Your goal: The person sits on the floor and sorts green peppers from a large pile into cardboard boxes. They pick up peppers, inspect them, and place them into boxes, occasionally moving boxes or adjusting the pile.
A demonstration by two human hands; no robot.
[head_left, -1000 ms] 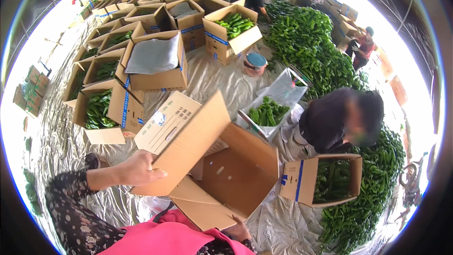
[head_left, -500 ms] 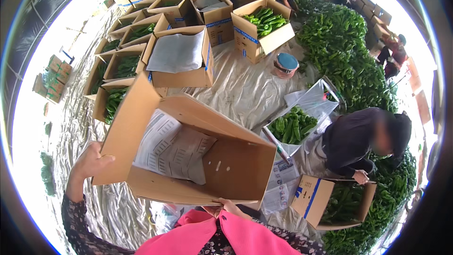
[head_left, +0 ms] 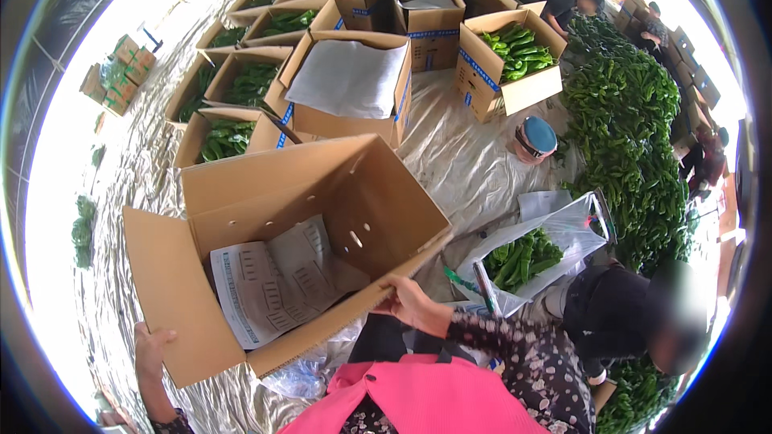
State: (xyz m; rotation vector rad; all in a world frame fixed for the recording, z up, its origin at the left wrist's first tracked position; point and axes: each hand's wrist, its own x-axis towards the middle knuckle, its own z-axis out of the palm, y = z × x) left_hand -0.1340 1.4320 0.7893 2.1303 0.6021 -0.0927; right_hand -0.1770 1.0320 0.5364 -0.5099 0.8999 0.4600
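A large open cardboard box (head_left: 386,201) is held up in front of me, its opening facing me. Printed paper sheets (head_left: 281,277) line part of its inside, and no peppers show in it. My left hand (head_left: 151,350) grips the lower edge of the box's left end flap, thumb on the inner face. My right hand (head_left: 410,305) is closed on the near rim, toward the right corner; some of its fingers are hidden by the cardboard.
Boxes of green peppers (head_left: 249,84) stand at the far left, one topped by a grey sheet (head_left: 350,76). A pepper-filled box (head_left: 515,56), a blue-topped round stool (head_left: 535,137), a pepper-filled clear bag (head_left: 523,261) and a big pepper heap (head_left: 623,128) lie rightward. A co-worker (head_left: 619,313) crouches at right.
The box has turned and tipped so more of its inside shows. My right hand has come up along the near rim. My view has swung left, and the co-worker bends lower.
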